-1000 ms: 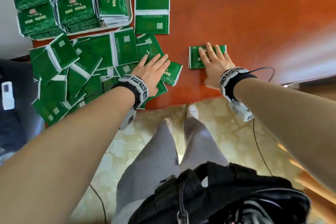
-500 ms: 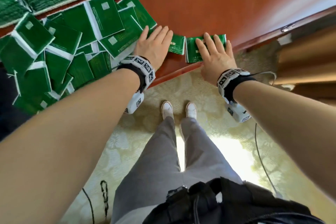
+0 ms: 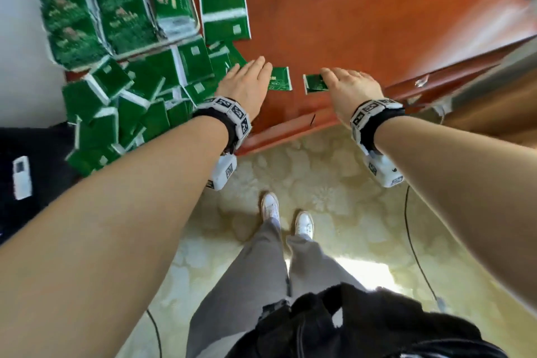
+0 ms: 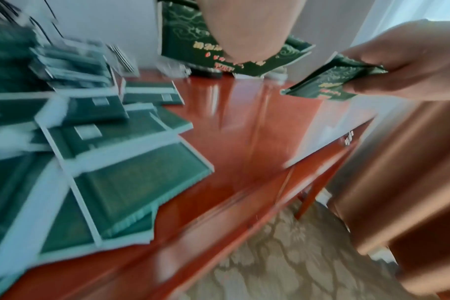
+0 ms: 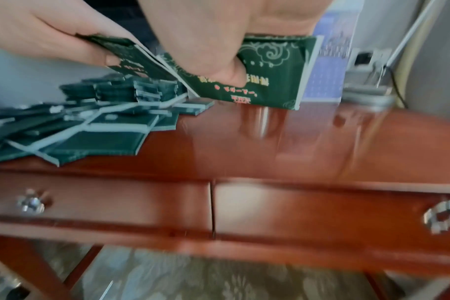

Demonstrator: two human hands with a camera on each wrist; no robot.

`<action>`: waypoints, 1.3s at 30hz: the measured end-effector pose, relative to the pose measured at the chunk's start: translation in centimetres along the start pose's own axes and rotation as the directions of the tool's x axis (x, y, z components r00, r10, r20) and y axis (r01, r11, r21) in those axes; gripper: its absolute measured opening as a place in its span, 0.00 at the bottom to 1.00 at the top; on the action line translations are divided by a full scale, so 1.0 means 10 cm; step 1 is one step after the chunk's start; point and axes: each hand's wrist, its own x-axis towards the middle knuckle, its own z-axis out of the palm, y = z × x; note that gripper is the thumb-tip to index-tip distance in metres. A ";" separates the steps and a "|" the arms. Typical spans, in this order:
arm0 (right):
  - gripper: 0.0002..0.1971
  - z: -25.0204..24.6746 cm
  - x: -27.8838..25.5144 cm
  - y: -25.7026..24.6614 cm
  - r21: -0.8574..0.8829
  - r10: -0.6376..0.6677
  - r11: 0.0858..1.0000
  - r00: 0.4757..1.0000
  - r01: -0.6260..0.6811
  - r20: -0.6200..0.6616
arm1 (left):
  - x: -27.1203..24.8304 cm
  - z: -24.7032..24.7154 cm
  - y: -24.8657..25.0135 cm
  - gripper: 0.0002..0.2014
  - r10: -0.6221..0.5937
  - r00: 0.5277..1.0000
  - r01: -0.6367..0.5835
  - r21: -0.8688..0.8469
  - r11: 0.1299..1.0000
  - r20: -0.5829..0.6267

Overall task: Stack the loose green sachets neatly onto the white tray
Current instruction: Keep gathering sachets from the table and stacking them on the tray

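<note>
sachets: flat square green foil sachets point(image 3: 122, 102), white sealed edges, loose heap on table left; too many and blurred to count
held: left hand point(image 3: 247, 84) pinches some point(image 3: 280, 78); right hand point(image 3: 348, 87) grips a small bunch point(image 3: 315, 83)
tray: white tray point(image 3: 186, 35), stacked rows, far left
surface: glossy red-brown wooden table point(image 3: 363, 23), two drawers point(image 5: 321, 209)
floor: pale floral carpet point(image 3: 334, 189)

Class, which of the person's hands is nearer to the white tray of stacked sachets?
Left. The left hand lies just below the tray's near right corner, beside the loose pile. The right hand is farther right, over bare table, gripping a sachet.
</note>
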 end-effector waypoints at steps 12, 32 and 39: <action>0.19 -3.56 0.12 -0.32 -0.118 -0.151 0.987 0.852 0.106 -0.501 | -0.63 -3.58 -0.70 0.28 -0.152 0.894 0.215 0.106 0.971 -0.422; 0.20 -4.36 0.20 -2.39 -0.165 -0.175 0.982 0.758 0.090 -0.628 | -2.02 -3.69 -2.51 0.29 -0.244 0.831 0.329 0.087 0.940 -0.500; 0.22 -4.10 0.60 -3.13 -0.159 -0.205 0.977 0.807 0.140 -0.553 | -2.08 -3.26 -3.17 0.27 -0.263 0.860 0.337 0.101 0.936 -0.437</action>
